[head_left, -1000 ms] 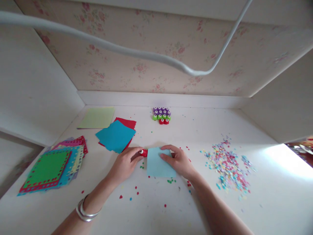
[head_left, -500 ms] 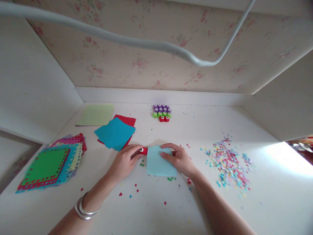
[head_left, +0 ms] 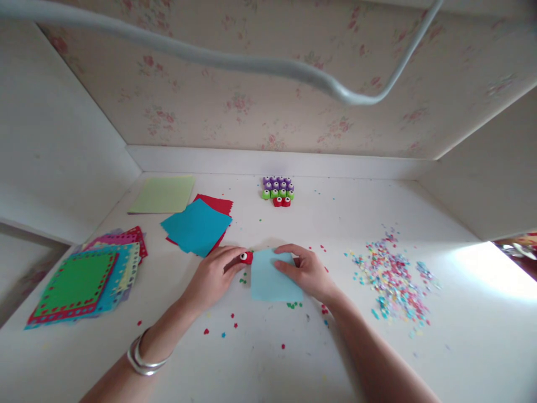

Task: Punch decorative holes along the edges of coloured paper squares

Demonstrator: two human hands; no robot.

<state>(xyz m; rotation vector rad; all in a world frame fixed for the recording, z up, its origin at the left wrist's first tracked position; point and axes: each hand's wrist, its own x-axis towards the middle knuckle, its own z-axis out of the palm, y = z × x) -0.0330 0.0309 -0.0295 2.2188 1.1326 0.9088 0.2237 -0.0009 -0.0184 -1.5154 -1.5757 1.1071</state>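
Observation:
My left hand (head_left: 212, 277) is closed round a small red paper punch (head_left: 246, 257), which sits at the left edge of a light blue paper square (head_left: 271, 280) on the white table (head_left: 260, 358). My right hand (head_left: 308, 271) lies on the right part of that square, fingers stretched flat and pressing it down. A silver bangle (head_left: 142, 358) circles my left wrist.
Behind lie a teal square (head_left: 197, 226) on red paper (head_left: 218, 206) and a pale green sheet (head_left: 163, 194). A stack of punched sheets (head_left: 84, 282) lies at the left. Several small punches (head_left: 277, 191) stand at the back. A confetti heap (head_left: 392, 280) spreads at the right.
Both hands stay in place on the punch and the blue square. Only the view has tilted slightly.

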